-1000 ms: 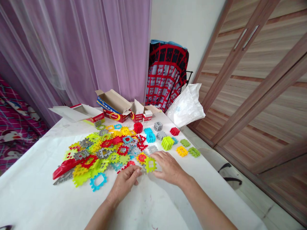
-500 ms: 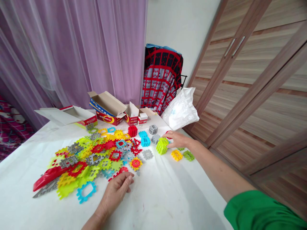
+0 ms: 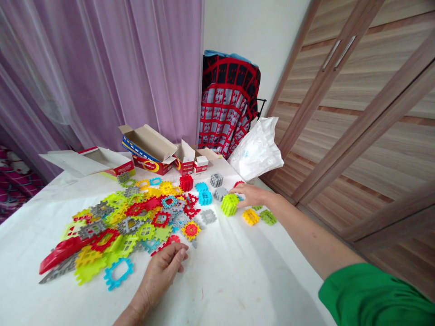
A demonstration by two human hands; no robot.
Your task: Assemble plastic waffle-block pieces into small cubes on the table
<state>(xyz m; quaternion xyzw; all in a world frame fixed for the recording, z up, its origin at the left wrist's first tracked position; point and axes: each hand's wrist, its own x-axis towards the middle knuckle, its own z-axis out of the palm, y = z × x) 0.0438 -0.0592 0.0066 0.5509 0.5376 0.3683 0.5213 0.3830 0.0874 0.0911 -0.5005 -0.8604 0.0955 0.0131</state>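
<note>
My right hand [image 3: 253, 195] is at a short stack of lime-green notched plastic tiles [image 3: 229, 204] standing on the table. Its thumb is at the stack's right side and its fingers curve behind the top, partly hidden. A bit of light blue shows beneath this hand. My left hand [image 3: 166, 265] rests on the table with curled fingers and nothing visible in them. It lies at the near edge of a spread pile of interlocking tiles [image 3: 146, 233] in red, yellow, grey, blue and green. A yellow tile with a red centre [image 3: 191, 230] is just beyond its fingers.
Near the lime stack stand blue [image 3: 205, 194], red [image 3: 186, 183] and grey tile stacks [image 3: 216, 180]. Yellow [image 3: 251, 217] and green tiles [image 3: 268, 217] lie to its right. Open cardboard boxes [image 3: 149, 141] line the back edge, beside a white plastic bag [image 3: 256, 151].
The view has shifted slightly. My right hand has moved a little at the lime-green stack, uncovering some light blue beneath it. The stack stays in place, and my left hand is nearly still.
</note>
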